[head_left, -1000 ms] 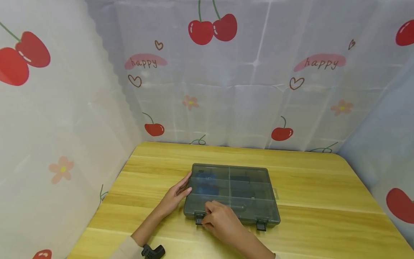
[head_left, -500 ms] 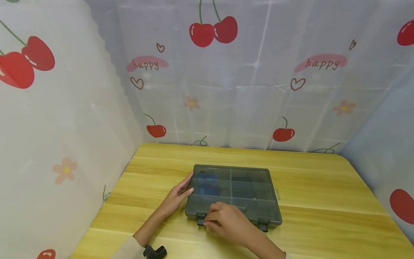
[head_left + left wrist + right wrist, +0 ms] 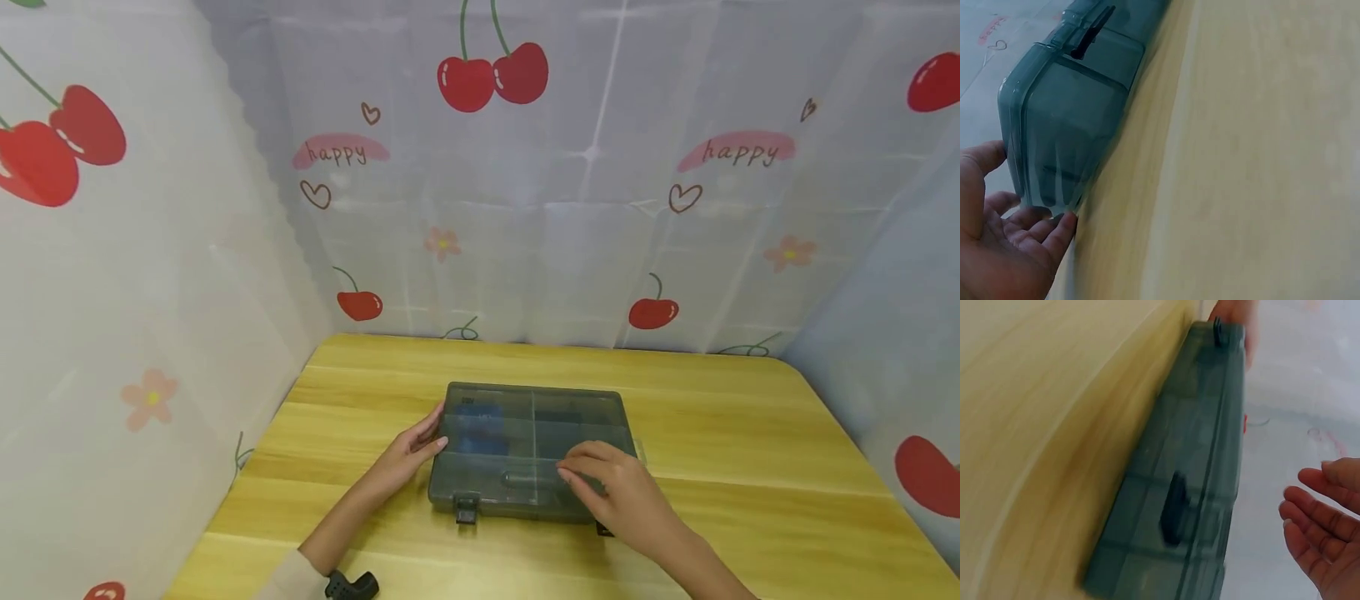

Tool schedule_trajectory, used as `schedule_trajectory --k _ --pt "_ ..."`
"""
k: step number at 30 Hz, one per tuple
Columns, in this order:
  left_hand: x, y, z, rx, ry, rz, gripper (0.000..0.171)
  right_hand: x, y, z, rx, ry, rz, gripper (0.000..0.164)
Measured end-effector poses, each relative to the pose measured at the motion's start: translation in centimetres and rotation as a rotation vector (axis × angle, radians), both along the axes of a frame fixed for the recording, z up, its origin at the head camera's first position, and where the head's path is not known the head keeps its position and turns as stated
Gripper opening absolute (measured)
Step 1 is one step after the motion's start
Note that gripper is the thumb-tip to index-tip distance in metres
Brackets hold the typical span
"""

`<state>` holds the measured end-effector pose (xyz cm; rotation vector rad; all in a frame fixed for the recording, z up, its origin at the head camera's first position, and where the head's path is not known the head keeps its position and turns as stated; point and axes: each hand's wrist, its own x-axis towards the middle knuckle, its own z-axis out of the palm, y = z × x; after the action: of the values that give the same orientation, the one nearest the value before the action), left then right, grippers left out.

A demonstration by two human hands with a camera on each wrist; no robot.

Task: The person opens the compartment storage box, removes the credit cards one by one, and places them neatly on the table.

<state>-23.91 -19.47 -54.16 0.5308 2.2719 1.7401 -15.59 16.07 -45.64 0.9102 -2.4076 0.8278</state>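
A translucent dark-grey compartment storage box lies on the table with its lid down. Its left latch juts from the front wall, and the right latch also stands out. Through the lid show blue items on the left and darker shapes on the right. At the box's left side my left hand grips it, thumb by the lid edge and fingers at the side wall and bottom edge, as the left wrist view shows. My right hand hovers over the front right of the lid, fingers loosely bent, holding nothing.
The wood-grain table reaches back to a white curtain printed with cherries, which also encloses both sides. Close to my left forearm is a black wrist device. Bare tabletop surrounds the box.
My right hand has left the left front latch and moved right, to above the lid's right half near the right latch. My left hand stays at the box's left side.
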Motion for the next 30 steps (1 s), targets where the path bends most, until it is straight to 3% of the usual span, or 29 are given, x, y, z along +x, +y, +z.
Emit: schedule_trajectory --k 8,14,23,30 --pt "1.1 -0.1 1.3 -0.053 -0.034 -0.026 0.070 0.6 4.7 -0.8 -0.032 -0.026 -0.217 0.019" --pt "2.8 -0.1 1.9 -0.067 -0.040 -0.032 0.073 1.6 7.0 -1.8 -0.026 -0.196 -0.350 0.032" --pt "4.8 0.7 2.1 -0.074 -0.094 -0.008 0.079 2.1 8.2 -2.4 -0.024 -0.638 -0.384 0.074" --pt "5.9 1.0 2.3 -0.078 -0.107 -0.011 0.076 2.3 8.0 -2.8 -0.040 -0.770 -0.354 0.082"
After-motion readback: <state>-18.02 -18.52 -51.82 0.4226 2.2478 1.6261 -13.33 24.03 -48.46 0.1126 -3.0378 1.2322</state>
